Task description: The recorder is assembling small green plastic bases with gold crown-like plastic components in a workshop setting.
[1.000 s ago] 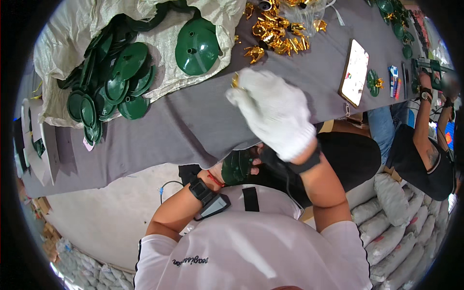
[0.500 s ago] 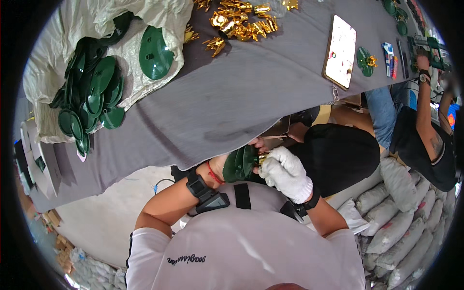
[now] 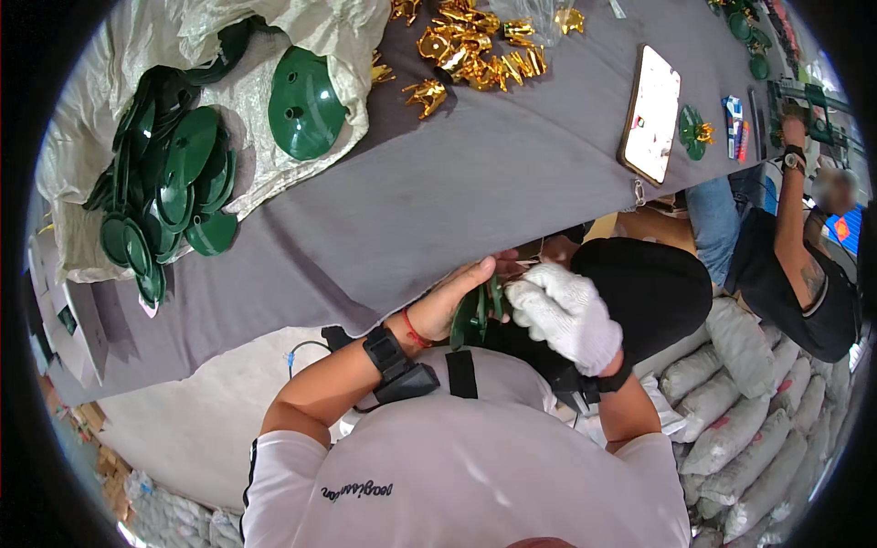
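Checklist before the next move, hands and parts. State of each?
1. Left hand gripping green discs: ok, bare hand around them.
2. Gloved right hand close to those discs: ok, just beside them; contact cannot tell.
3. Gold piece in the right hand: cannot tell, the glove hides its fingertips.
4. Gold pile within view on the grey cloth: ok, at its far side.
5. Green disc pile on the white sack: ok, heaped and overlapping.
6. Phone apart from both piles: ok, off to the right.
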`<state>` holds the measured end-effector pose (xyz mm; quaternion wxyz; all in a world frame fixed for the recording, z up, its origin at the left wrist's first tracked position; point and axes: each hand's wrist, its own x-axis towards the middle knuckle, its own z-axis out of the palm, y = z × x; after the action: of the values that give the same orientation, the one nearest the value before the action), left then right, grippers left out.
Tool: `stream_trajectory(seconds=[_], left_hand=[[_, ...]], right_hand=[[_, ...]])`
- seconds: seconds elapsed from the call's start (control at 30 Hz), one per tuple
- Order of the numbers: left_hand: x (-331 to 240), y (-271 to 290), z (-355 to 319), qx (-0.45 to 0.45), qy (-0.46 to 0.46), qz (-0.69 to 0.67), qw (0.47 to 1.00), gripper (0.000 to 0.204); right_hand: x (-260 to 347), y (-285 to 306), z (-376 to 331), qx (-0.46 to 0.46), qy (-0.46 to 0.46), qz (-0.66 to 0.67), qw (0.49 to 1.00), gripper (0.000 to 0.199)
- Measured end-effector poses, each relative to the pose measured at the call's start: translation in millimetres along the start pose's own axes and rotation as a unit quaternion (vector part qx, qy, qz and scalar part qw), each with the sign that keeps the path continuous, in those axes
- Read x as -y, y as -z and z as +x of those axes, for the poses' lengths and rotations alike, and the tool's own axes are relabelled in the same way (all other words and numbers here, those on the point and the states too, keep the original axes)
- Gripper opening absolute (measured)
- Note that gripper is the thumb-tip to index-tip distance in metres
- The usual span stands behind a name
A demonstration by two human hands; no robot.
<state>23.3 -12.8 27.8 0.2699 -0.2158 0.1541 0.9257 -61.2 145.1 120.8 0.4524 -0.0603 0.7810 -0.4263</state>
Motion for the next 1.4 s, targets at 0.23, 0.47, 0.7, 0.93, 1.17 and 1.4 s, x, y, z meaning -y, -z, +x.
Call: stream_trajectory(seconds=[0.23, 0.47, 0.7, 0.93, 1.17, 1.4], left_hand=[[33, 85, -3, 0.127, 0.036, -0.298, 0.946, 0.054], [27, 65, -10, 0.125, 0.021, -0.266, 0.956, 0.039], [28, 43, 0, 0.148, -0.008, -0.257, 0.955, 0.022], [30, 25, 8, 0.115, -0.026, -0.169, 0.979, 0.030], [27, 23, 9, 0.114, -0.001, -0.192, 0.975, 0.033], [17, 16, 4, 0.043, 0.017, -0.111, 0.993, 0.031]], right_hand=[[99, 20, 44, -0.303, 0.233, -0.238, 0.893, 0.029], [85, 44, 117, -0.316, 0.352, -0.465, 0.748, 0.017], [25, 5, 5, -0.059, 0.201, -0.057, 0.976, 0.004], [-34, -29, -22, 0.002, 0.034, 0.124, 0.992, 0.008], [-48, -27, -15, -0.020, 0.162, 0.032, 0.986, 0.010], [-40, -18, -2, 0.020, 0.263, -0.259, 0.929, 0.013]])
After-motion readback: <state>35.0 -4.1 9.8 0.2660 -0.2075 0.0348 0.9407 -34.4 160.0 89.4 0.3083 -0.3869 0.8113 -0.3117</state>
